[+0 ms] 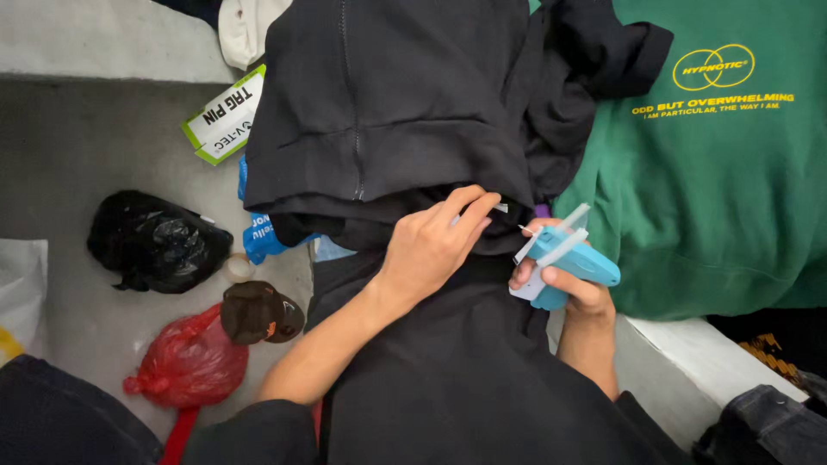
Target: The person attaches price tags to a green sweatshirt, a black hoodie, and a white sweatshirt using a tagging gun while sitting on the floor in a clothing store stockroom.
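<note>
Left hand (428,250) pinches the black garment (388,103) hem, fingers closed, steadying it. Right hand (568,280) grips the blue tagging gun (568,258), needle aimed at that fold.

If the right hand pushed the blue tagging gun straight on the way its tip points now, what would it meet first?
Most likely the black garment: the right hand aims the blue tagging gun up and left toward the fold where the left hand's fingers pinch the cloth. Depth is unclear, so those fingers might come first.

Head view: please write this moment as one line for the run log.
left hand: pinching black garment edge | right hand: holding blue tag gun | green sweatshirt: at right
</note>
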